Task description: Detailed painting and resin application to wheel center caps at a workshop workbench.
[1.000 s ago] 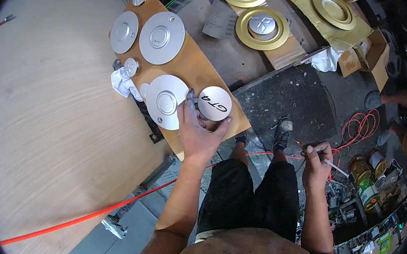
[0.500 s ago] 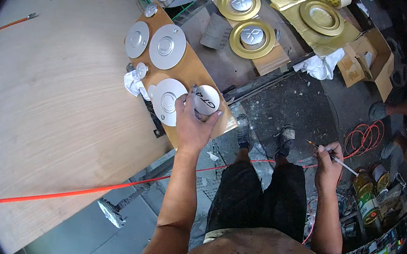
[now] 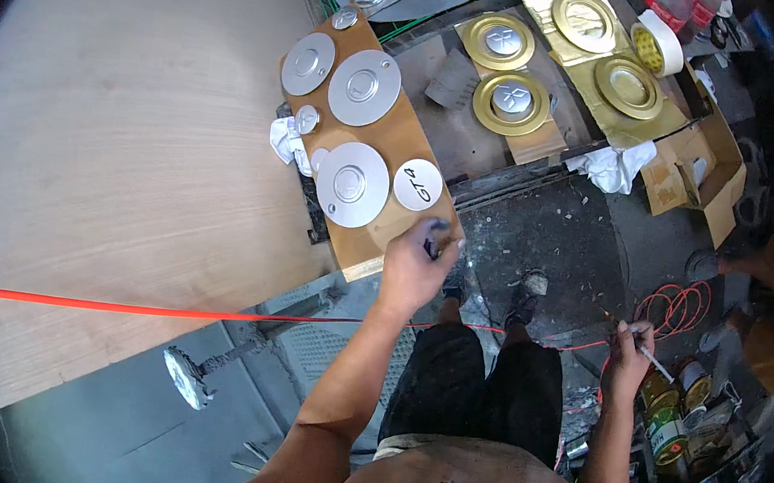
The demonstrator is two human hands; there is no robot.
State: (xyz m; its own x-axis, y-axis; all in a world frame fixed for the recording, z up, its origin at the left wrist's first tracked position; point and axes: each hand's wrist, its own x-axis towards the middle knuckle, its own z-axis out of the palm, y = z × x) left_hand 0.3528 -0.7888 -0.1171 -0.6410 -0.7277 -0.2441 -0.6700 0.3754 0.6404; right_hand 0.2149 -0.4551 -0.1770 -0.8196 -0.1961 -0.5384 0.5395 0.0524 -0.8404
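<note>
A round white disc (image 3: 417,185) with black lettering lies on a brown board. Just below it hovers my left hand (image 3: 416,262), fingers loosely curled and thumb apart; the fingertips look dark and slightly blurred, and I make out nothing held. Larger silver-grey discs (image 3: 351,208) with raised centres lie on the same board, beside small silver caps (image 3: 307,119). Off to the right, my right hand (image 3: 627,361) is closed round a thin paintbrush (image 3: 660,365) with a pale handle, its tip pointing up and left, away from the board.
A wide wooden tabletop (image 3: 131,167) spans the left, crossed by a red hose (image 3: 163,311). Gold rings (image 3: 512,104) and a tape roll (image 3: 658,46) lie at the back right, near an open cardboard box (image 3: 701,171). Cans (image 3: 666,439) stand at lower right, below a coiled red hose (image 3: 679,310).
My left hand has let go of the white lettered disc and drawn back toward me. The disc now lies flat on the board. My right hand still holds the paintbrush, and the view has shifted.
</note>
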